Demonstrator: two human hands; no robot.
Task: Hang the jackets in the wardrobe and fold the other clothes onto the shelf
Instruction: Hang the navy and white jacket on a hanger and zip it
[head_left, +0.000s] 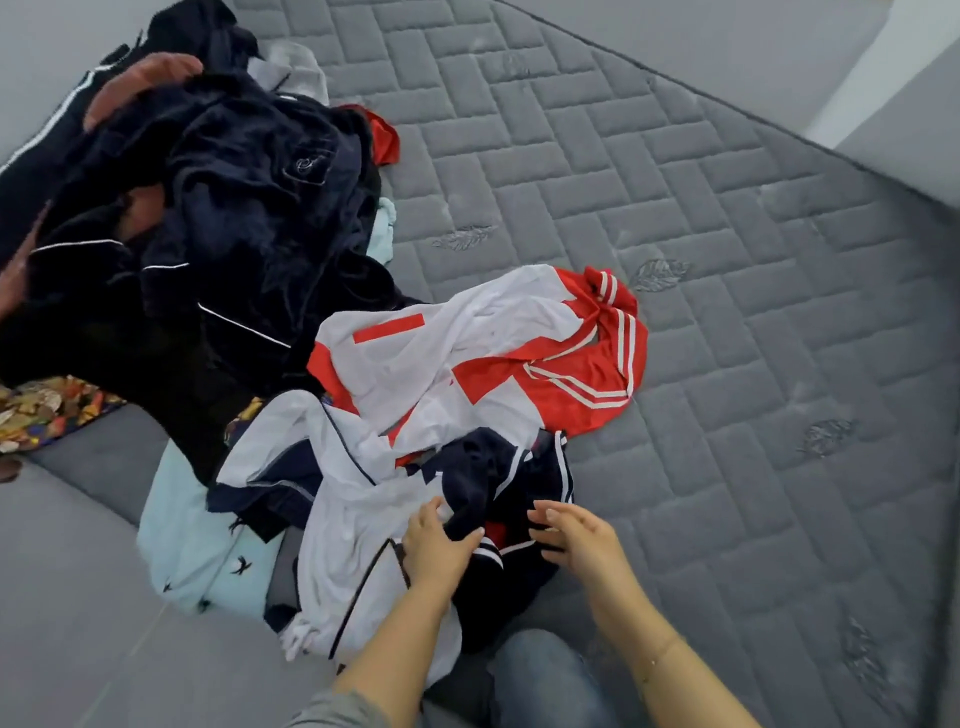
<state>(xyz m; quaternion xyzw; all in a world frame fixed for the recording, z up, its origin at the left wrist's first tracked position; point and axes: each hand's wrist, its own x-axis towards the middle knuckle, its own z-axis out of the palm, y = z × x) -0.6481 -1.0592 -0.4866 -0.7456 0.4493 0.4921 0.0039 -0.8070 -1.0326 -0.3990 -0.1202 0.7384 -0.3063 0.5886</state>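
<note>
Fingers of the left hand pinch a fold of the navy top, thumb on one side and the rest curled over the cloth; those of the right hand are spread and relaxed just beside it, holding nothing. That striped top lies at the near edge of the bed, half over a white shirt and just below the red-and-white jersey.

Judging by the pose, the step is freeing 1 garment from the heap. It would go best if the right hand took a second point, a shoulder or hem, so the top lifts flat rather than dragging the shirt along. Only then can it be told whether it is a jacket to hang or a piece to fold.

Farther left, another person's hands hold a dark bundle, well apart from this work.
</note>
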